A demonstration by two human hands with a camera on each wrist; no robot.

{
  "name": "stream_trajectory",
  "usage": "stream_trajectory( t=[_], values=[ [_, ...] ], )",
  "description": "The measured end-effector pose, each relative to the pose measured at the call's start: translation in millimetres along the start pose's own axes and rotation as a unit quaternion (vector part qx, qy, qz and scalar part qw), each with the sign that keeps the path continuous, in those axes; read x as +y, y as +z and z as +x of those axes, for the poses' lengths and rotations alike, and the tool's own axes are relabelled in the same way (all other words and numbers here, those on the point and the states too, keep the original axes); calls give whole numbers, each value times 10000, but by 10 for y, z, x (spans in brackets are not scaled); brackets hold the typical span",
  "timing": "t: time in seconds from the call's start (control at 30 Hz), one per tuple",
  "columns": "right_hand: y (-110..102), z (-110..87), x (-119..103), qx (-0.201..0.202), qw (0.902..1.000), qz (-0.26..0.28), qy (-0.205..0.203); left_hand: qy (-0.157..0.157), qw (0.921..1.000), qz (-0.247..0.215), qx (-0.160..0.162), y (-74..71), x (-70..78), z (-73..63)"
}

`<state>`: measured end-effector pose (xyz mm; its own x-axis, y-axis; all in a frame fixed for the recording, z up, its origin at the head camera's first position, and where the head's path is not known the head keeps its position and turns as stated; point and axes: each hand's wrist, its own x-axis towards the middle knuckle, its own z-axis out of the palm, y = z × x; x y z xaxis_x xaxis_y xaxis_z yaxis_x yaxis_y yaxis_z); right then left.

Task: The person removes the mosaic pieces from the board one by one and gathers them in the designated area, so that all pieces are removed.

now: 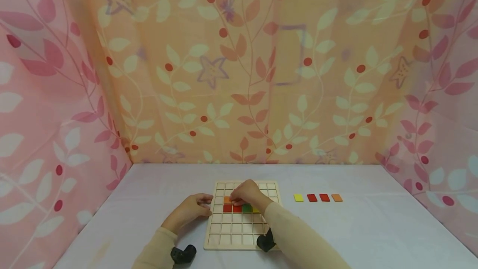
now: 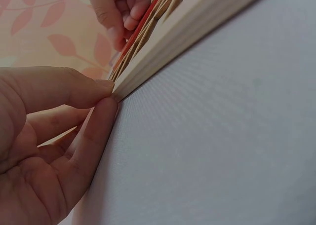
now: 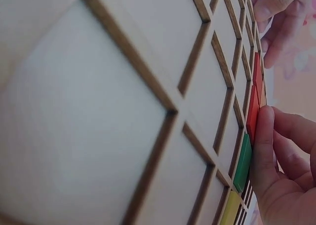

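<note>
A pale wooden grid board (image 1: 221, 240) lies on the table. One row holds red tiles (image 1: 227, 208), a green tile (image 1: 247, 208) and a yellow tile (image 1: 255, 209); an orange tile (image 1: 226, 199) sits in the row behind. My left hand (image 1: 190, 211) touches the board's left edge, thumb and fingers spaced along it in the head view. Over the tiles, my right hand (image 1: 251, 196) has its bent fingertips down beside the orange tile. In the right wrist view, thumb and fingertips (image 3: 266, 114) come close together there; I cannot tell whether they pinch a tile.
Right of the board, a yellow tile (image 1: 298, 198), two red tiles (image 1: 324, 197) and an orange tile (image 1: 337, 198) lie in a row on the white table (image 1: 373, 231). Black wrist devices (image 1: 184, 254) sit by both sleeves. Patterned curtains (image 1: 239, 74) enclose the back and sides.
</note>
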<state>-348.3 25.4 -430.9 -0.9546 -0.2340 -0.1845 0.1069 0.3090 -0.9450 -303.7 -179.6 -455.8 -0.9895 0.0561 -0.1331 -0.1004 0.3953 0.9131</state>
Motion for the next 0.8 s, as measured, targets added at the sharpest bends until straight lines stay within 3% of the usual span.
stream_trajectory(
  t=[0.8],
  values=[
    [-18, -28, -4, -53, 9998, -42, -199, 190, 9996, 97, -188, -27, 18, -33]
  ],
)
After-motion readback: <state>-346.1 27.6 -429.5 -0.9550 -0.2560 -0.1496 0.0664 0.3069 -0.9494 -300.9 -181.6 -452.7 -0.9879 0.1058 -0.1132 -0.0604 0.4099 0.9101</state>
